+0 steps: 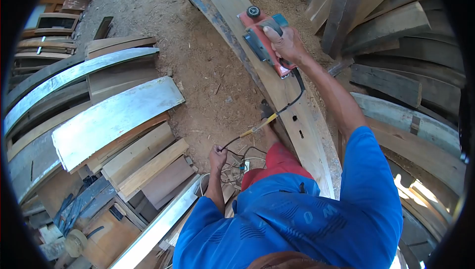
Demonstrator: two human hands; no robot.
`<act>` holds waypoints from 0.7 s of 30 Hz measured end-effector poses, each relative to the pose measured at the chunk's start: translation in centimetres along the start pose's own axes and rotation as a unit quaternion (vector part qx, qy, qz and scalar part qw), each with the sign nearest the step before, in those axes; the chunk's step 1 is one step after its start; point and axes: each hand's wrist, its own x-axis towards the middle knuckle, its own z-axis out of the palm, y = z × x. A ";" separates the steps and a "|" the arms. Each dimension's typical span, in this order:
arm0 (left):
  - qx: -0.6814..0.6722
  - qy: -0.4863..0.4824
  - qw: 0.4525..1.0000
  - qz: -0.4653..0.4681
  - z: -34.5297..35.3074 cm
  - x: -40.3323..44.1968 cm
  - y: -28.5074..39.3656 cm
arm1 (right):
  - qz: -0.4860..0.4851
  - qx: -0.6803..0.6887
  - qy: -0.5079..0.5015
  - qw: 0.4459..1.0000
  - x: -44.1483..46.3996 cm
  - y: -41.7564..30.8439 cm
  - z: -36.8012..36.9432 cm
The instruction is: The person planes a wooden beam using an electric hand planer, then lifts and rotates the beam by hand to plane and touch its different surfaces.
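Observation:
My right hand (pixel 288 45) is wrapped round the handle of a red and teal electric planer (pixel 256 35). The planer rests on a long pale plank (pixel 282 88), which has small dark slots cut in its nearer part. From the planer's rear a black power cord (pixel 293 102), wrapped in yellow tape along one stretch, runs down to the left. Low on the left, my left hand (pixel 217 157) is closed on that cord, holding it off to the side of the plank.
Stacked boards (pixel 118 115) fill the left side, with a cluttered pile below them. More timber (pixel 386 26) leans and lies along the right. Shavings cover the dirt floor (pixel 203 81). Loose cables (pixel 242 162) lie near my legs.

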 end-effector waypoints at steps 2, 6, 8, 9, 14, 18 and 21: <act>0.034 0.016 0.999 0.000 -1.2 0.4 2.2 | -0.007 0.008 0.003 1.000 0.9 0.0 0.2; 0.018 0.007 1.000 0.000 -2.3 1.2 5.0 | -0.027 0.012 0.015 0.999 2.5 -0.7 0.5; -0.011 0.009 1.000 -0.007 -2.6 1.5 5.5 | -0.034 0.013 0.018 0.999 3.5 -1.0 0.7; -0.013 0.012 1.000 -0.007 -2.8 1.8 5.6 | -0.035 0.008 0.018 0.999 3.8 -1.1 0.8; -0.005 0.020 1.000 -0.020 -3.3 3.4 6.6 | -0.037 -0.004 0.023 0.999 6.0 -1.4 1.2; 0.015 0.031 0.999 -0.015 -3.8 4.6 7.8 | -0.029 -0.004 0.024 0.999 7.5 -2.3 1.5; 0.032 0.030 0.999 -0.015 -4.5 5.8 9.2 | -0.029 -0.002 0.025 0.999 8.9 -2.7 1.8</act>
